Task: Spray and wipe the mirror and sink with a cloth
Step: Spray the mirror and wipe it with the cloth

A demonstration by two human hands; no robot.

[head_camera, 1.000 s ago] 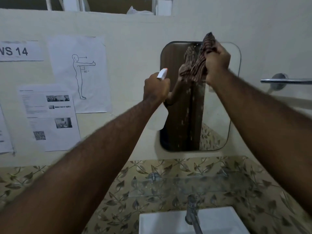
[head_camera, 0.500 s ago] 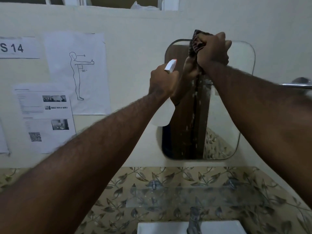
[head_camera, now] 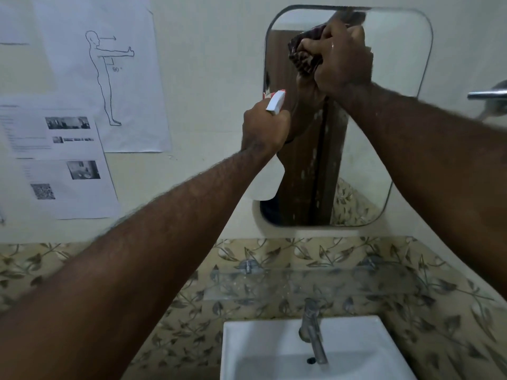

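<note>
Right hand (head_camera: 344,57) with fingers clamped on bunched dark checked cloth (head_camera: 301,54), pressed to upper part of rounded wall mirror (head_camera: 397,50). Left hand (head_camera: 264,127) wrapped tight round white spray bottle (head_camera: 267,176) at mirror's left edge. Risk, likely: streaks left lower down; nozzle knocking glass. White square sink (head_camera: 274,349) below, untouched. Versus half a second back: cloth further right, view tilted lower.

dark patterned cloth (head_camera: 303,57) bunched on mirror (head_camera: 395,50)

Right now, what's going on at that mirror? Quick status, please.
Right hand presses bunched cloth on upper mirror. Left hand holds spray bottle raised. Sink untouched. Nothing blocking.
</note>
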